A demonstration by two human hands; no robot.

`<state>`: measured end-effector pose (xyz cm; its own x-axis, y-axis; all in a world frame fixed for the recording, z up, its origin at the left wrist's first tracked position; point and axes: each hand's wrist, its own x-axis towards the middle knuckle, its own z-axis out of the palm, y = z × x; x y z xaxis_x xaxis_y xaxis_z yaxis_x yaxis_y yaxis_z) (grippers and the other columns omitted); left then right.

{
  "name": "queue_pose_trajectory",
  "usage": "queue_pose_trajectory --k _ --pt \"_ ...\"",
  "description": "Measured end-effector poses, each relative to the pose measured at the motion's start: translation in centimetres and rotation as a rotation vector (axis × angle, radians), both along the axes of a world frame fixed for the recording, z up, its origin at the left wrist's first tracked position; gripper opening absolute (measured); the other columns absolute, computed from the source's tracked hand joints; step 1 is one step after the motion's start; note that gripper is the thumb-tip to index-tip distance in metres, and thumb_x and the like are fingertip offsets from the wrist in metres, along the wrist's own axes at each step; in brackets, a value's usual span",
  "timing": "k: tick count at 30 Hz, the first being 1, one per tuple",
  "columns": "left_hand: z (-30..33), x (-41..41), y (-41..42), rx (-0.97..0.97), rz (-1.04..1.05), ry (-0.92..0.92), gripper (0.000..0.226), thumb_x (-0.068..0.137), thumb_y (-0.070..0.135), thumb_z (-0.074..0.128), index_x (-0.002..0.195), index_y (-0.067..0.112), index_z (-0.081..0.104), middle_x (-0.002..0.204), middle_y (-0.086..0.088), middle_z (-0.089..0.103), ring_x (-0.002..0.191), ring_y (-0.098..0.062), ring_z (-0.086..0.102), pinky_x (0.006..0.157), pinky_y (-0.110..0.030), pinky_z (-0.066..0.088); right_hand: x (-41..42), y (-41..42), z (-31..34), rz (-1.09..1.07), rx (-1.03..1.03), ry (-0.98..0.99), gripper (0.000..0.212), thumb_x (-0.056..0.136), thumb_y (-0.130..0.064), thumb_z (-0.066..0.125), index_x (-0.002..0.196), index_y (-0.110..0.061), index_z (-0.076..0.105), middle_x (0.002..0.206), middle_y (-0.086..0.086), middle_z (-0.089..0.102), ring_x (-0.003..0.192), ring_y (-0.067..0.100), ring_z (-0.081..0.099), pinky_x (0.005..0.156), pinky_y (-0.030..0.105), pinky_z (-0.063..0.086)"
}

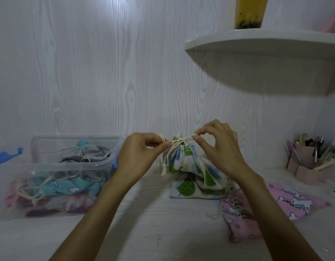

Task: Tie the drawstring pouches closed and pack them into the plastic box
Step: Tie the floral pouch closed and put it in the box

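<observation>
A white pouch with green and blue leaf print (191,178) stands on the desk at centre, its mouth gathered. My left hand (140,155) pinches one loop of its cream drawstring (178,142) at the left, and my right hand (217,147) pinches the cord at the right, both held just above the pouch's neck. Two cord tails hang down the pouch's left side. A pink unicorn-print pouch (287,202) lies flat at the right, partly behind my right forearm. The clear plastic box (68,166) at the left holds several pouches.
A pink pen holder (309,162) full of pens stands at the far right. A white corner shelf (266,59) juts out above the right side, carrying a yellow bottle (249,12). A blue object (6,155) lies behind the box at the left edge.
</observation>
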<state>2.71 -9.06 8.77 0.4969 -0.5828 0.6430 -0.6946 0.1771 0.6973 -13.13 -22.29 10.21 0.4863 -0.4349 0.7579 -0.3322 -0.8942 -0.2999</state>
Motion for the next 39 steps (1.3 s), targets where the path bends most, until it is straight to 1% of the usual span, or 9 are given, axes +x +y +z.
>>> queue_pose_trajectory --k 4,8,11,14,19,25,31,35,39 --pt "0.2 0.4 -0.2 0.091 -0.011 0.049 0.015 0.076 0.032 0.076 0.07 0.019 0.076 0.068 0.005 0.073 0.07 -0.012 0.071 0.074 -0.041 0.058 0.1 0.5 0.0 -0.1 -0.071 0.099 0.012 0.093 -0.032 0.055 0.094 -0.025 0.065 0.098 -0.011 0.05 0.098 0.009 0.04 0.088 0.023 0.022" --pt "-0.3 0.2 -0.2 0.149 -0.046 0.118 0.017 0.076 0.031 0.075 0.063 0.021 0.072 0.059 0.004 0.07 0.062 -0.008 0.068 0.055 -0.023 0.048 0.6 2.8 1.6 0.525 0.941 -0.151 0.019 0.089 -0.017 0.057 0.072 -0.015 0.066 0.074 -0.003 0.064 0.071 0.007 0.059 0.063 0.013 0.045" --pt "-0.3 -0.3 -0.4 0.164 -0.056 0.119 0.017 0.077 0.031 0.075 0.063 0.023 0.071 0.06 0.005 0.071 0.062 -0.008 0.068 0.055 -0.02 0.045 0.7 2.7 1.5 0.651 1.218 -0.258 0.028 0.085 -0.018 0.051 0.057 -0.015 0.053 0.057 -0.003 0.047 0.051 0.008 0.042 0.05 0.019 0.038" --pt "-0.2 -0.1 -0.3 0.195 -0.057 0.104 0.014 0.076 0.028 0.077 0.066 0.02 0.073 0.06 0.005 0.071 0.063 -0.01 0.069 0.058 -0.023 0.048 0.5 1.9 1.2 0.357 1.061 -0.135 0.044 0.09 -0.038 0.05 0.05 -0.018 0.046 0.051 -0.009 0.048 0.054 0.009 0.041 0.059 0.024 0.034" --pt "-0.5 -0.5 -0.1 0.286 -0.02 0.007 0.018 0.076 0.031 0.076 0.063 0.019 0.074 0.06 0.001 0.072 0.061 -0.013 0.069 0.063 -0.031 0.057 0.3 1.5 1.2 -0.162 0.587 0.279 0.063 0.091 -0.063 0.027 0.061 -0.019 0.059 0.084 0.002 0.058 0.091 0.023 0.051 0.102 0.041 0.033" --pt "-0.9 0.7 0.3 0.365 0.122 -0.039 0.023 0.07 0.035 0.079 0.053 0.023 0.069 0.058 0.006 0.069 0.061 -0.012 0.066 0.061 -0.027 0.052 -3.1 0.7 1.6 0.382 0.674 0.712 0.031 0.092 -0.039 0.051 0.117 -0.024 0.062 0.118 -0.008 0.062 0.112 0.006 0.056 0.099 0.022 0.041" --pt "-1.6 0.2 -0.4 0.619 -0.017 -0.154 0.02 0.064 0.032 0.084 0.054 0.029 0.068 0.085 0.004 0.073 0.082 -0.011 0.065 0.075 -0.029 0.051 -3.2 -3.3 -0.4 0.02 0.738 0.509 0.077 0.085 -0.021 0.067 0.148 -0.022 0.022 0.145 0.01 0.038 0.128 0.024 0.044 0.098 0.03 0.037" --pt "-2.1 0.1 -0.5 0.69 -0.074 -0.238 0.016 0.062 0.033 0.086 0.062 0.031 0.07 0.123 0.013 0.056 0.115 -0.005 0.05 0.094 -0.023 0.039 -2.0 -4.7 -3.6 -0.163 0.807 0.699 0.104 0.078 -0.032 0.075 0.15 -0.009 0.004 0.154 0.013 0.022 0.137 0.028 0.031 0.106 0.033 0.033" --pt "-3.0 -1.0 -0.8 0.766 -0.406 -0.196 0.018 0.065 0.026 0.084 0.08 0.018 0.077 0.14 0.012 0.047 0.131 0.0 0.037 0.107 -0.022 0.03 -0.3 -5.6 -6.0 -0.222 0.732 0.708 0.052 0.072 -0.028 0.076 0.112 -0.005 0.053 0.108 0.01 0.058 0.1 0.025 0.057 0.077 0.03 0.047"
